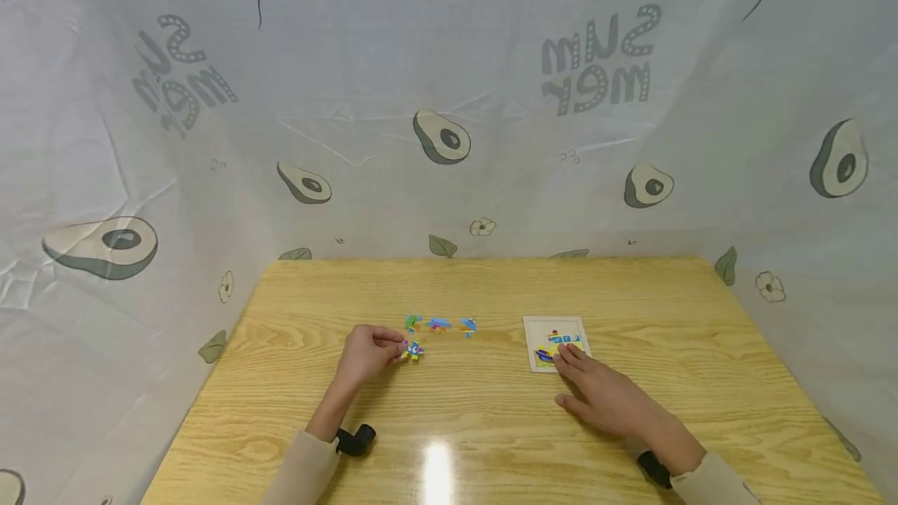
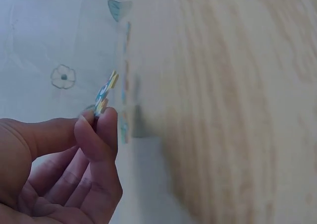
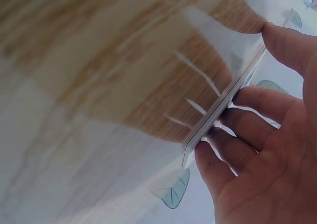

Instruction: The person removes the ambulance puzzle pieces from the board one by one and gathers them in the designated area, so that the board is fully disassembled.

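Between thumb and fingertips, my left hand (image 1: 368,351) pinches a colourful jigsaw piece (image 1: 412,350). The left wrist view shows this piece (image 2: 105,92) tilted, nearly edge-on, above the wood. My right hand (image 1: 606,396) lies with extended fingers over the lower right of a white puzzle tray (image 1: 536,326), fingertips touching it. Some joined or adjacent pieces (image 1: 543,356) in blue and yellow show inside the tray; the fingers hide part of them. In the right wrist view, the fingers (image 3: 267,105) reach the tray's edge (image 3: 210,117), with the thumb apart from them.
Three loose jigsaw pieces, a green one (image 1: 411,323), a blue-pink one (image 1: 439,325) and a blue-orange one (image 1: 468,326), lie in a row beyond the left hand. The wooden table (image 1: 449,404) meets a printed curtain (image 1: 449,201) at its back and sides.
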Action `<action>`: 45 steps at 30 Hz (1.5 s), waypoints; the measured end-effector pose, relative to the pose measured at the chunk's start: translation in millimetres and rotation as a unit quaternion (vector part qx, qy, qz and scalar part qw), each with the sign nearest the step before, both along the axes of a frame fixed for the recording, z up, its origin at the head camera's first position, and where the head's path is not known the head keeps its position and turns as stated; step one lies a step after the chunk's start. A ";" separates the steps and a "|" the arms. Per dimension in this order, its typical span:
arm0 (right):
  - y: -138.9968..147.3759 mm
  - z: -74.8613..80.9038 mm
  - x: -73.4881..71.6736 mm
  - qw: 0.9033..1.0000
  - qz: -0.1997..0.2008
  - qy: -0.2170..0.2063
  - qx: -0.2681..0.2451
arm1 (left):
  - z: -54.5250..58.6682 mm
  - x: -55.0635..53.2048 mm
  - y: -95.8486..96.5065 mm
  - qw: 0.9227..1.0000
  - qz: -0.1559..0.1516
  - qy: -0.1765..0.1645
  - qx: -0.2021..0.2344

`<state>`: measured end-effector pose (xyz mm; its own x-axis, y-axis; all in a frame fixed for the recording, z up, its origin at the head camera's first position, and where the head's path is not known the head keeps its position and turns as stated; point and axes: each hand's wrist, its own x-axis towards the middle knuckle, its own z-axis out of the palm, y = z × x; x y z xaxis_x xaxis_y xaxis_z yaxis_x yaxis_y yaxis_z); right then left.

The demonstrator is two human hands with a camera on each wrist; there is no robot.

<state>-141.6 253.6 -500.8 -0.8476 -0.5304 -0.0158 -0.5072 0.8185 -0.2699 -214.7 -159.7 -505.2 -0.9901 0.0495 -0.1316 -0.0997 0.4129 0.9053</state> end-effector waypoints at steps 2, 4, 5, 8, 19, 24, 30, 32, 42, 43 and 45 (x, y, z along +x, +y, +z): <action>0.1 0.3 -0.4 1.000 0.001 0.005 -0.001 | -3.5 -1.6 -1.2 1.000 0.003 -0.001 -0.003; -0.1 0.3 -0.6 1.000 0.003 0.009 -0.002 | -6.6 -2.7 -1.7 1.000 0.006 -0.008 0.002; -0.2 0.2 -0.6 1.000 0.004 0.010 -0.002 | -8.1 -3.2 -1.8 1.000 0.005 -0.008 0.001; -0.4 0.1 -0.6 1.000 0.006 0.010 -0.001 | -10.3 -5.0 -1.3 1.000 0.009 -0.014 0.004; -2.2 -0.2 2.3 1.000 0.003 -0.021 -0.007 | -9.1 -7.7 1.9 0.999 0.021 -0.023 -0.020; -1.4 -3.2 1.5 1.000 0.000 -0.007 0.001 | -9.3 -9.0 2.9 0.999 0.016 -0.020 -0.021; 0.3 -5.6 0.3 1.000 -0.004 0.007 0.008 | -8.9 -10.2 3.7 0.999 0.007 -0.015 -0.027; 0.8 -5.7 0.4 1.000 -0.004 0.006 0.004 | -8.2 -9.8 3.9 0.999 0.006 -0.014 -0.033; 0.5 -1.6 0.8 1.000 -0.006 0.000 0.001 | -5.3 -10.4 7.1 0.995 -0.003 0.003 -0.104; 0.4 -1.4 0.9 1.000 -0.007 -0.001 0.001 | -5.6 -10.7 7.3 0.994 -0.004 0.006 -0.106; 0.7 -1.6 0.8 1.000 -0.008 -0.002 0.002 | -6.4 -11.3 7.4 0.994 -0.005 0.008 -0.108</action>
